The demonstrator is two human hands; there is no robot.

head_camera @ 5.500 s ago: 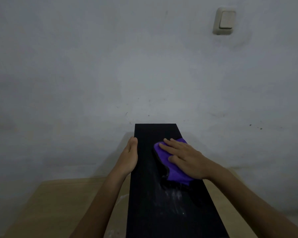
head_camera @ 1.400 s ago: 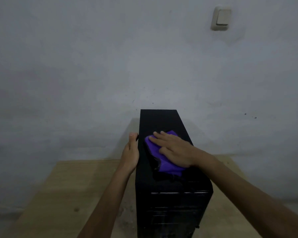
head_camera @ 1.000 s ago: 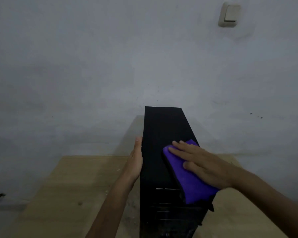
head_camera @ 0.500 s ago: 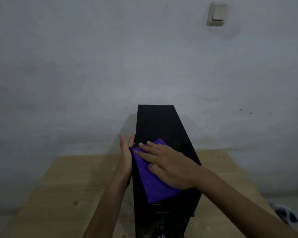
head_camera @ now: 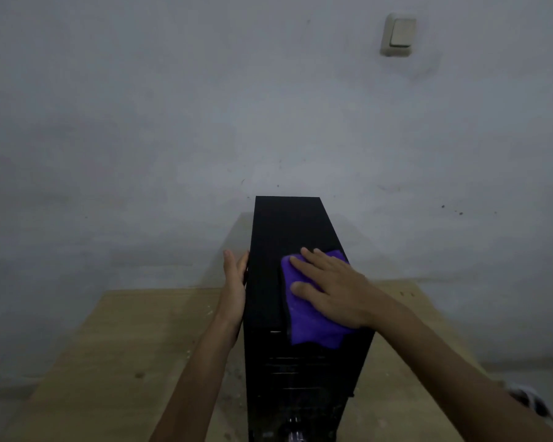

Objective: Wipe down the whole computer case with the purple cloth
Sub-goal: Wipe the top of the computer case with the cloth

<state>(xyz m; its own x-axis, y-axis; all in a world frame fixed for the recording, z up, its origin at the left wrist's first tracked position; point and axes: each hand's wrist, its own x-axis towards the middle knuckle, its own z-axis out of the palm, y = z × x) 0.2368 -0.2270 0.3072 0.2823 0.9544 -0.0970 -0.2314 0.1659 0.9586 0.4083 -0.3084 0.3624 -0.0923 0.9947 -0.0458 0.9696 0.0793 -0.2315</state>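
A light wood bench point(head_camera: 115, 339) stands against a gray wall point(head_camera: 141, 122). There are small crumbs and specks on the wood near the case.

The left hand point(head_camera: 235, 290) is flat, with its fingers straight and close together. Its palm rests on the left side of the case, near the top edge. The fingers point up and away from the person.

The black case point(head_camera: 288, 231) stands upright in the middle of the bench. Its far end is close to the wall. The front of it faces the person, and thin lines run across that front below the cloth.

The purple cloth point(head_camera: 313, 327) lies on top of the case, on the right half, near the front edge. Its lower end hangs a little over the front.

The right hand point(head_camera: 331, 287) lies flat on the cloth and presses it down. Its fingers are straight and a bit spread, pointing to the far left.

High on the wall to the right is a pale light switch point(head_camera: 398, 35). At the far right, low down, a white thing point(head_camera: 530, 398) lies on the floor, too blurry to tell what it is.
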